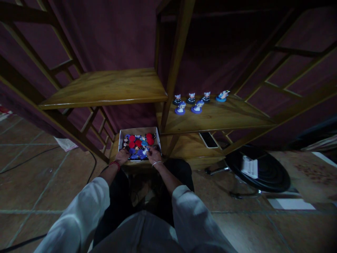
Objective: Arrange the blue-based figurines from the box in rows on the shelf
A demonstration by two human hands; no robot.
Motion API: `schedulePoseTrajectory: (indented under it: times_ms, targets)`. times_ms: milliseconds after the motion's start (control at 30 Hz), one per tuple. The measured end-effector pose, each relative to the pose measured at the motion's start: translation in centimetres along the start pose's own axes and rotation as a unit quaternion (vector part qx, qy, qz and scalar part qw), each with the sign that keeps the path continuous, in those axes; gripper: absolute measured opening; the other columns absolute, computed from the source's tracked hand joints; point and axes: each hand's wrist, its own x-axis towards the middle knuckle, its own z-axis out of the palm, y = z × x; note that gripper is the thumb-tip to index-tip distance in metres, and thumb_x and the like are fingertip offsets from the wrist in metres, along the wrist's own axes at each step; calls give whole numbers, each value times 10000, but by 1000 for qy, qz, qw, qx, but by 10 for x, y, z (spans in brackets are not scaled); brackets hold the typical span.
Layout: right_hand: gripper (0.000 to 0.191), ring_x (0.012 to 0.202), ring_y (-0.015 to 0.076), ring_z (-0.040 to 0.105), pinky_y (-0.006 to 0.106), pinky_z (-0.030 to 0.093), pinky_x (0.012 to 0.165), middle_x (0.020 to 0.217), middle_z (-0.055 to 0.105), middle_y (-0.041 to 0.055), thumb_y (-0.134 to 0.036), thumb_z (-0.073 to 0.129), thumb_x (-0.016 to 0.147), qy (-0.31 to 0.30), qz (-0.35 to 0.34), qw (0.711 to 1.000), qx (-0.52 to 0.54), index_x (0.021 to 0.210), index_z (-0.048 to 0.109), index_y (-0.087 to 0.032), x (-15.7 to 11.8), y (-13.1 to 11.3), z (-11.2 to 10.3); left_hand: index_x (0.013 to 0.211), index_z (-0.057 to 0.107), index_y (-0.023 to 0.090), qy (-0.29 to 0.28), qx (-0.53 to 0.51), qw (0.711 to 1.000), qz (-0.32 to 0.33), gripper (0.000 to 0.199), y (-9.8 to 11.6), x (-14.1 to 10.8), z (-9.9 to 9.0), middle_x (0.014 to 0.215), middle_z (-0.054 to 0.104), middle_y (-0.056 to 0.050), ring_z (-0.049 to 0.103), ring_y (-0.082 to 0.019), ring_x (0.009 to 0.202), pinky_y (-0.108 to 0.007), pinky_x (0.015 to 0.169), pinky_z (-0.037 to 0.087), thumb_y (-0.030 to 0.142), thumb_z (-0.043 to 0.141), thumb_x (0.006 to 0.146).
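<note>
A shallow white box (159,138) on the low shelf is filled with small toy figurines with red, purple and blue bases. My left hand (122,156) is at the box's front left corner, its fingers curled over the rim. At the right front of the box, my right hand (154,155) pinches a small white-and-blue figurine (145,150) between thumb and fingers. On the raised shelf to the right stand several more: two with purple bases, including a purple-haired figurine (180,108), a few with black bases, such as a dark figurine (191,98), and a blue-based figurine (222,96).
The wooden shelf unit (110,86) has a higher board over the box and an upright post (176,66) right of it. A phone (208,140) lies on the lower right board. A round black stool (273,172) with papers stands at right. Cables cross the tiled floor at left.
</note>
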Motion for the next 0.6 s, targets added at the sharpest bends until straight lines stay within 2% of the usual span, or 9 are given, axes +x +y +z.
schedulePoseTrajectory:
  times_ms: [100, 300, 500, 600]
  targets:
    - [353, 802, 133, 604, 226, 444, 789, 902, 650, 10, -177, 483, 750, -1, 2, 1000, 5, 1095, 547, -214, -1, -1, -1, 828, 637, 142, 7, 25, 999, -22, 248, 3, -2, -1, 922, 644, -159, 592, -252, 896, -315, 735, 430, 281, 457, 730]
    - [346, 803, 138, 606, 228, 447, 780, 909, 651, 18, -175, 480, 755, 3, 5, 1000, -14, 1092, 553, -209, -4, -7, -5, 837, 632, 153, 11, 45, 999, -26, 250, 6, -1, -2, 937, 647, -142, 602, -219, 871, -276, 708, 433, 307, 461, 739]
    - [348, 843, 148, 601, 231, 435, 803, 944, 646, 38, -188, 481, 765, 10, 6, 999, -46, 1107, 547, -190, -5, -10, -6, 860, 622, 150, 10, 33, 999, -31, 261, 5, 2, 2, 981, 634, -147, 592, -224, 899, -267, 705, 424, 322, 469, 738]
    - [357, 797, 140, 608, 228, 442, 783, 905, 653, 27, -186, 478, 767, 1, 17, 999, -49, 1119, 536, -196, -4, -9, -4, 886, 617, 151, 12, 16, 999, -33, 299, 4, 4, 5, 997, 629, -144, 584, -231, 914, -270, 705, 419, 367, 468, 744]
